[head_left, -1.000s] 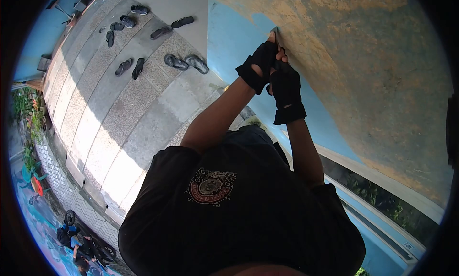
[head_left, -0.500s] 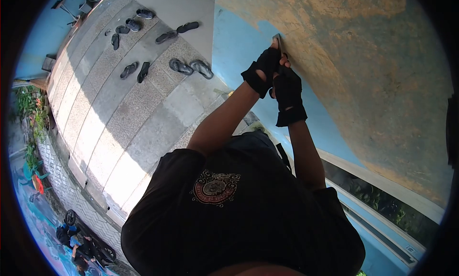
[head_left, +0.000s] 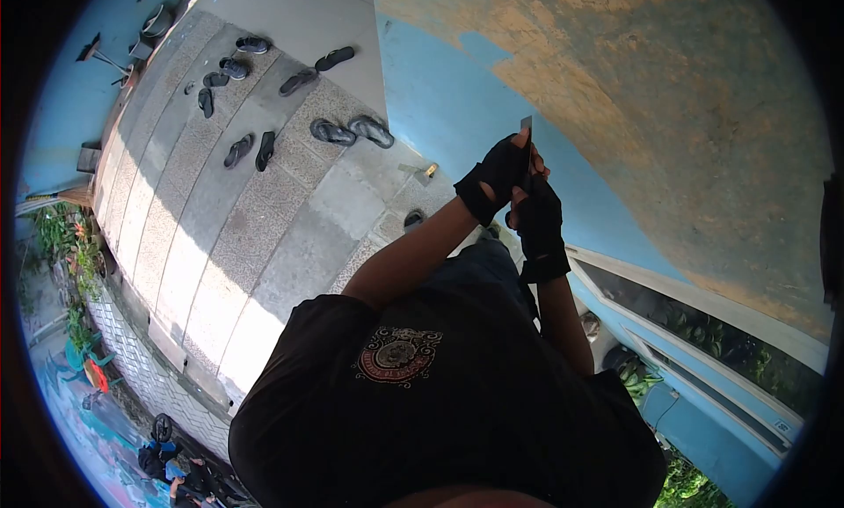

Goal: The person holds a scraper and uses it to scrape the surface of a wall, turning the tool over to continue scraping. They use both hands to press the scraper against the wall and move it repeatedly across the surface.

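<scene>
Both gloved hands are closed tight round one scraper (head_left: 526, 124), the left hand (head_left: 499, 175) uppermost with a fingertip laid along the blade, the right hand (head_left: 538, 219) clamped lower on the handle. The blade tip sits just above centre frame, on the wall (head_left: 668, 112) where bare tan plaster meets blue paint (head_left: 440, 95) (whether it actually bites in, I cannot tell). Judging by the surface, the upper right is largely stripped, while the blue band from upper centre down to the lower right remains.
</scene>
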### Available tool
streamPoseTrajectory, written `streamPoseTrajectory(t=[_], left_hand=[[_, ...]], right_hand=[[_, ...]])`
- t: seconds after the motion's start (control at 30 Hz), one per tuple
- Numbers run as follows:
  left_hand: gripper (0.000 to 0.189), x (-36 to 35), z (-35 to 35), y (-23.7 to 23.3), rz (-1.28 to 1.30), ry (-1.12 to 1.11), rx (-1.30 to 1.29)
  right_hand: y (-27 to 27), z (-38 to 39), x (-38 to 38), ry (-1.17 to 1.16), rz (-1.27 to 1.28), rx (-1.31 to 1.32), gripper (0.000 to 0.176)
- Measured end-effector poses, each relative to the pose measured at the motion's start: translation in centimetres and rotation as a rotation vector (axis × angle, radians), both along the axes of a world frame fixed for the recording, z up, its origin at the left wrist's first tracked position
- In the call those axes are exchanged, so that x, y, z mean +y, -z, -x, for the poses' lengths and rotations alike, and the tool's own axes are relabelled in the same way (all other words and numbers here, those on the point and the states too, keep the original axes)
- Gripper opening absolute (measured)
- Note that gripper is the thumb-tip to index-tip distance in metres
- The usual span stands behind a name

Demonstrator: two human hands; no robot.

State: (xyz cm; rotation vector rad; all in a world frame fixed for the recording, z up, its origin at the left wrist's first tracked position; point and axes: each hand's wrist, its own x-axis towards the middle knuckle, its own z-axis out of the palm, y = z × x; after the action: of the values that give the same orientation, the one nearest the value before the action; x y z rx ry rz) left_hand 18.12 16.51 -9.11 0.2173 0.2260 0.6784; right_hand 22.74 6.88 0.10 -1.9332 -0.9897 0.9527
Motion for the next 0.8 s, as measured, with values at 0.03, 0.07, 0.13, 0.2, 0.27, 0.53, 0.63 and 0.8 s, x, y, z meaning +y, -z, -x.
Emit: streamPoseTrajectory(t=[0.03, 0.07, 0.13, 0.2, 0.27, 0.53, 0.63, 0.8], left_hand=[[0.048, -0.4, -0.2, 0.2, -0.004, 0.014, 0.004], [0.047, -0.6, -0.3, 0.4, -0.062, -0.005, 0.043], [0.047, -1.1, -0.3, 0.0, -0.131, -0.010, 0.080], [0.045, -1.5, 0.7, -0.4, -0.154, 0.020, 0.053], [0.045, -2.2, 2.2, -1.6, -0.165, 0.035, 0.072], [0.046, -4.9, 11.5, -2.4, -0.288, -0.144, 0.328], [0.044, -6.0, 15.0, -2.6, -0.303, -0.292, 0.490], [0.039, -8.4, 18.7, -2.9, -0.185, -0.386, 0.619]], right_hand=[[0.5, -0.3, -0.6, 0.014, -0.004, 0.004, 0.027], [1.3, -1.0, -1.3, 0.057, -0.031, 0.134, 0.034], [0.5, -1.0, -2.2, 0.113, -0.071, 0.265, 0.042], [-1.1, -1.0, -3.2, 0.036, -0.047, 0.205, 0.043], [-0.8, -1.2, -4.2, 0.006, -0.058, 0.233, 0.043], [1.2, 3.6, -4.8, -0.224, -0.042, 0.382, 0.042], [1.5, 5.9, -5.2, -0.334, -0.096, 0.244, 0.037], [3.0, 7.4, -8.3, -0.327, -0.020, 0.479, 0.042]])
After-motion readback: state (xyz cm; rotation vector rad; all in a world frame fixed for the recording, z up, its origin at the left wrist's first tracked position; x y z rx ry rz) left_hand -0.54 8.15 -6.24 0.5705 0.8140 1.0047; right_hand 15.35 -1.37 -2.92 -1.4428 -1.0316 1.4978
